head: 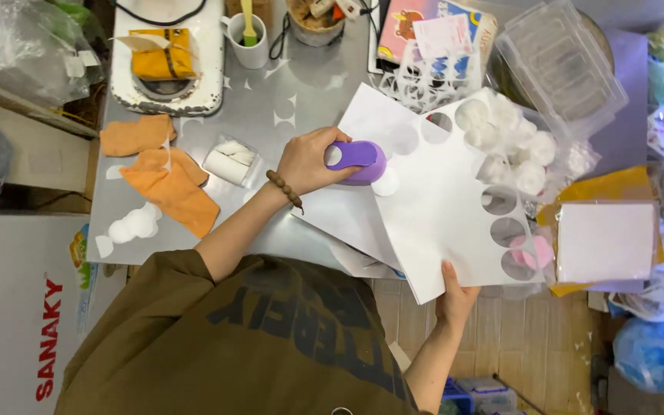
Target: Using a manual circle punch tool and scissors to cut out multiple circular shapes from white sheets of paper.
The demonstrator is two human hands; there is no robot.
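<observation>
Olive sleeve aside, the left hand (310,161) presses a purple punch (356,161) on white paper (432,223) over the table (301,100) while the right hand (455,296) pinches the paper's near edge; keeping the sheet flat likely cuts clean circles.

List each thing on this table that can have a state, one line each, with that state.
Purple punch: pressed on the sheet under the left hand.
White sheet: punched with round holes, edge held by the right hand.
Clear plastic box: shut.
White mug: upright, brush inside.
Orange cloths: lying crumpled.
</observation>
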